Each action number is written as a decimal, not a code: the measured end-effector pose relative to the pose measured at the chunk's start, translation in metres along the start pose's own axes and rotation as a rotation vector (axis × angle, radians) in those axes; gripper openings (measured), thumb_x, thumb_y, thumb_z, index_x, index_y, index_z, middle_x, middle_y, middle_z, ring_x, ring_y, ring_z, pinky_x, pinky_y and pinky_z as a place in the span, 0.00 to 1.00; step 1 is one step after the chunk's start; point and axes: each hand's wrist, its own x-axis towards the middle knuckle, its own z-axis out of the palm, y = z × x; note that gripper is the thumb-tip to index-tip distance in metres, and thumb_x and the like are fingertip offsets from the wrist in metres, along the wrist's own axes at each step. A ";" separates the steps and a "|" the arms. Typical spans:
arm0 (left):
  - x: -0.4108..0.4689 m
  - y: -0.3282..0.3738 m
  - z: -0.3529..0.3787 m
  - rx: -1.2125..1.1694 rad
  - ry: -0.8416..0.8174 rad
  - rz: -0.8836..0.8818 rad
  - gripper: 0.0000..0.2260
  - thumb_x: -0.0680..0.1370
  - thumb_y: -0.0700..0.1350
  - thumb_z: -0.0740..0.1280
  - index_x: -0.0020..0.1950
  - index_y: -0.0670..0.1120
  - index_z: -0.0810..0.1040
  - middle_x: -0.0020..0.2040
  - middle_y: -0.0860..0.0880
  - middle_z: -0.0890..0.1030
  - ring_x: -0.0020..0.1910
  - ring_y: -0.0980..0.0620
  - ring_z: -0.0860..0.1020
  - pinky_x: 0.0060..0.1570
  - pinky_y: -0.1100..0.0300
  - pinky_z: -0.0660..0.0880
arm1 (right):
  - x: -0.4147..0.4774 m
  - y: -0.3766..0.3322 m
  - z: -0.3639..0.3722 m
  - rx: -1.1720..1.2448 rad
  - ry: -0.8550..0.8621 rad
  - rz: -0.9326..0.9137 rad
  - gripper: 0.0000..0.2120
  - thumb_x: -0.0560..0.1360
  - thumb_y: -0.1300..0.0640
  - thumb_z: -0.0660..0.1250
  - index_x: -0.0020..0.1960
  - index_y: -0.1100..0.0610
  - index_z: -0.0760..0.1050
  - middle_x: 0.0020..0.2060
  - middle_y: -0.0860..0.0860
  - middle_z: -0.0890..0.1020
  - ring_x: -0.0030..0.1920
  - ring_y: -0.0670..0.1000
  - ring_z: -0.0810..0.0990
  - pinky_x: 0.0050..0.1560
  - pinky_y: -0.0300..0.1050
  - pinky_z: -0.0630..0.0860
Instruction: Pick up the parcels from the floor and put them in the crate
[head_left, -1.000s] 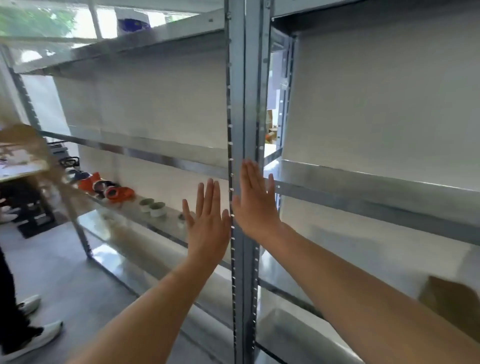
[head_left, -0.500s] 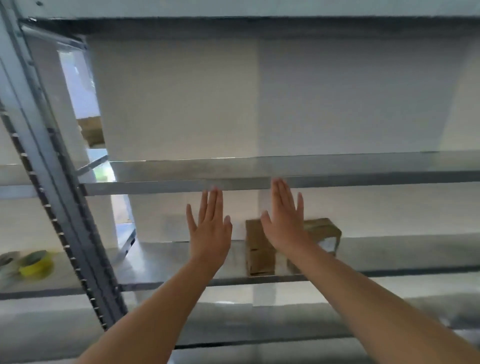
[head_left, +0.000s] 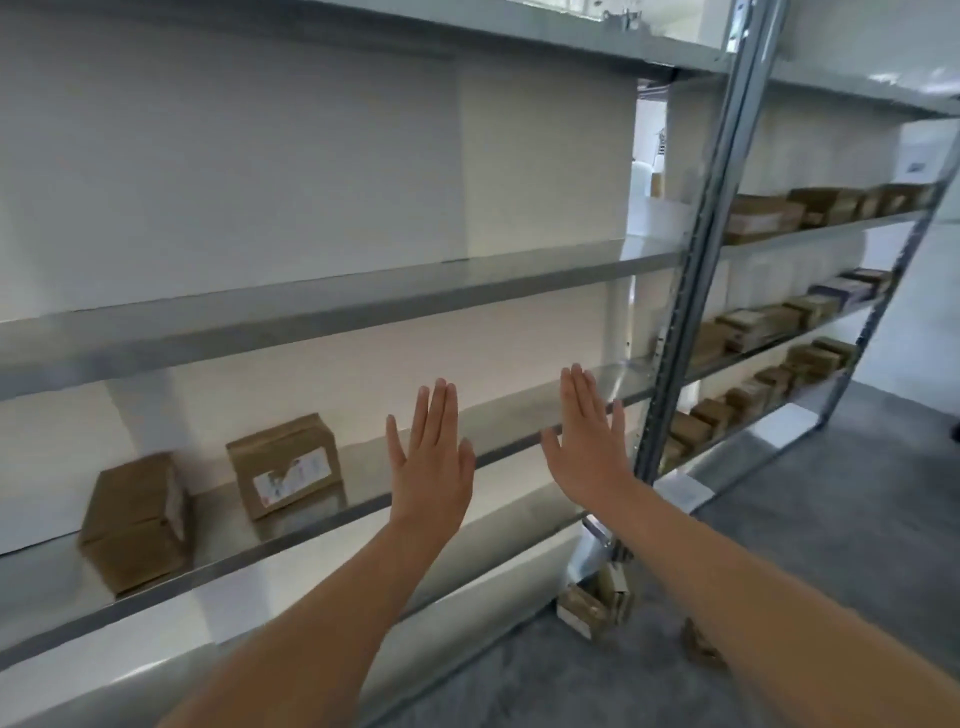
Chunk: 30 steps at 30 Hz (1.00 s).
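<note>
Both my arms are stretched out in front of a metal shelving rack (head_left: 322, 306). My left hand (head_left: 431, 462) and my right hand (head_left: 584, 441) are held flat with fingers together and straight, holding nothing. On the grey floor below my right forearm lies a brown cardboard parcel (head_left: 592, 608), and a second parcel (head_left: 698, 644) peeks out from under the arm. No crate is in view.
Two brown boxes (head_left: 137, 522) (head_left: 285, 465) sit on the lower shelf at left. Beyond the upright post (head_left: 691, 291), the right shelf bay holds several rows of boxes (head_left: 763, 218). Grey floor (head_left: 831, 519) stretches to the right.
My view has swung right along the rack. The two shelf boxes slid to the left, the right bay with boxes and the floor parcels came into view. My hands stay flat.
</note>
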 end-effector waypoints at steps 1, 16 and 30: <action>0.002 0.022 0.011 -0.012 -0.005 0.031 0.26 0.82 0.52 0.38 0.80 0.48 0.39 0.80 0.52 0.39 0.78 0.51 0.37 0.75 0.44 0.36 | -0.002 0.026 -0.003 -0.010 -0.005 0.041 0.34 0.82 0.52 0.52 0.80 0.57 0.37 0.80 0.50 0.39 0.79 0.48 0.37 0.76 0.56 0.37; 0.044 0.175 0.166 -0.154 -0.304 0.272 0.27 0.84 0.50 0.48 0.80 0.48 0.39 0.81 0.52 0.41 0.79 0.52 0.39 0.76 0.41 0.42 | -0.024 0.265 0.016 -0.147 -0.192 0.460 0.34 0.83 0.49 0.53 0.81 0.57 0.39 0.80 0.50 0.41 0.79 0.49 0.38 0.77 0.59 0.40; 0.194 0.245 0.337 -0.330 -0.529 0.303 0.26 0.84 0.51 0.49 0.81 0.48 0.45 0.81 0.53 0.45 0.79 0.53 0.40 0.74 0.43 0.37 | 0.074 0.384 0.059 -0.200 -0.334 0.728 0.33 0.83 0.50 0.52 0.80 0.57 0.38 0.80 0.50 0.40 0.79 0.48 0.38 0.77 0.57 0.38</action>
